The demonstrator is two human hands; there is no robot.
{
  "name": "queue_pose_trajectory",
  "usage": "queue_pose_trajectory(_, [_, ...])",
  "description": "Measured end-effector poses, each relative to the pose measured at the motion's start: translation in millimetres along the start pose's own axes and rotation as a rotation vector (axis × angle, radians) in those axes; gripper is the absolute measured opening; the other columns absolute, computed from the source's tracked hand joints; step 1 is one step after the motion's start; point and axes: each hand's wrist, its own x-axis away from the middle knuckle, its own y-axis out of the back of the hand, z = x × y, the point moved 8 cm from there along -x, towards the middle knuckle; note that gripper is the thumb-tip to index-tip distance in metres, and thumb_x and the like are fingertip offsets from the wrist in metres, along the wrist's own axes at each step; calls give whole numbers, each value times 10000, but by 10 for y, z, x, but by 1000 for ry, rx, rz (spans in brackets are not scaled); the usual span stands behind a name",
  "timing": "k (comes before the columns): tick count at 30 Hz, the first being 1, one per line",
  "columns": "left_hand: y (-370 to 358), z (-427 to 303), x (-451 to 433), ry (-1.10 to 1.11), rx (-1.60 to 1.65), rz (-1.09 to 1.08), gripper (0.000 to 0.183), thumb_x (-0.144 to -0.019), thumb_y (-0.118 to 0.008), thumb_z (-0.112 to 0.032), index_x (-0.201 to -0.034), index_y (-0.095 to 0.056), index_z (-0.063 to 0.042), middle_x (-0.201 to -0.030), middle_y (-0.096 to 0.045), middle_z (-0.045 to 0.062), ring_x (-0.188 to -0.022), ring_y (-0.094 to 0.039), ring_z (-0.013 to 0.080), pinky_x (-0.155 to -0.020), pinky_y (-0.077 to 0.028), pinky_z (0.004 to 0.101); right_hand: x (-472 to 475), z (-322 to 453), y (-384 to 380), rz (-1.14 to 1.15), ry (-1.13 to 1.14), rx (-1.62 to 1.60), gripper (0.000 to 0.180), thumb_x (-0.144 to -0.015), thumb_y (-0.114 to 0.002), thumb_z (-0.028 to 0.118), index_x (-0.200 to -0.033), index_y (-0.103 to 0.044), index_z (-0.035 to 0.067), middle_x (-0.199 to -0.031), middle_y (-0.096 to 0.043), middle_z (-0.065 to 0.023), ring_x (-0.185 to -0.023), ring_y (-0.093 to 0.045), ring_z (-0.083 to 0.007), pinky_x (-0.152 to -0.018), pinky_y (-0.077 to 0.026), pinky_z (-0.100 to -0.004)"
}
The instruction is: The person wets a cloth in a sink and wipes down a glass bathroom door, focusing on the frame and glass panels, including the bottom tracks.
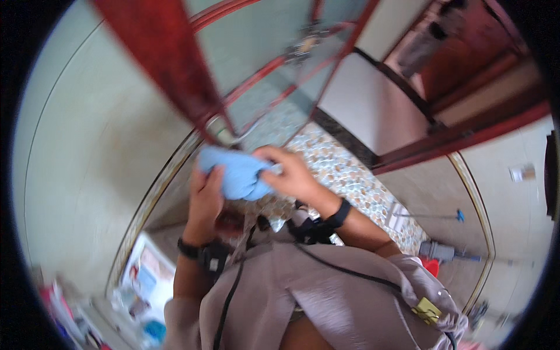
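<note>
Between my two hands, near the middle of the view, is a bunched light blue cloth [238, 173]. My left hand [206, 197] grips its left side, with the fingers and thumb around the folds. My right hand [286, 173] pinches its right end. Just beyond the cloth, a door handle [220, 130] sits at the near end of a dark red door frame [175, 65]. Blurring hides the cloth's finer folds and whether it touches the door.
The red-framed glass door [262, 61] stands ahead over a pebble-patterned floor [350, 175]. A doorway with a dark threshold [345, 135] lies to the right. Cleaning tools, including a grey brush head [437, 251], lean at the right wall. A white basin [151, 275] holds items at the lower left.
</note>
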Motion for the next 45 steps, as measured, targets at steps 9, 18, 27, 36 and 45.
queue_pose_trajectory(9, [180,-605,-128,-293,-33,-5,399,-866,-584,-10,-1244,-459,-46,-1094,-530,18,-991,-496,101,-864,-407,243,-191,-130,-115,-93,-218,-312,159,-857,-475,44,-971,-576,1,-766,-546,19,-707,-490,-56,-638,-415,-216])
queue_pose_trajectory(18, [238,-1025,-624,-539,-198,-137,657,-800,-578,-21,-1395,-300,12,-1393,-395,165,-1262,-402,220,-1055,-292,343,-271,197,-56,-100,-218,-497,188,-844,-464,48,-1003,-558,15,-844,-549,16,-748,-478,-54,-652,-393,-211])
queue_pose_trajectory(27, [36,-915,-595,-454,-37,55,532,-747,-462,98,-1276,-433,45,-1265,-526,117,-1204,-472,206,-1036,-328,332,-41,215,94,-171,-201,-205,207,-855,-634,146,-1003,-538,39,-827,-549,25,-737,-487,-48,-651,-403,-210])
queue_pose_trajectory(36, [-724,-644,102,-256,10,364,411,-737,-461,122,-1121,-583,43,-1088,-636,71,-1036,-584,144,-901,-434,273,629,428,630,-162,-160,-7,283,-819,-702,178,-1027,-576,35,-816,-604,1,-739,-545,-64,-664,-453,-222])
queue_pose_trajectory(45, [-2222,-458,929,-196,-63,774,518,-739,-434,141,-1247,-506,65,-1256,-561,146,-1144,-546,220,-991,-411,333,1891,611,1595,-383,-195,32,348,-798,-661,138,-1108,-577,2,-847,-638,-53,-774,-581,-93,-707,-489,-256])
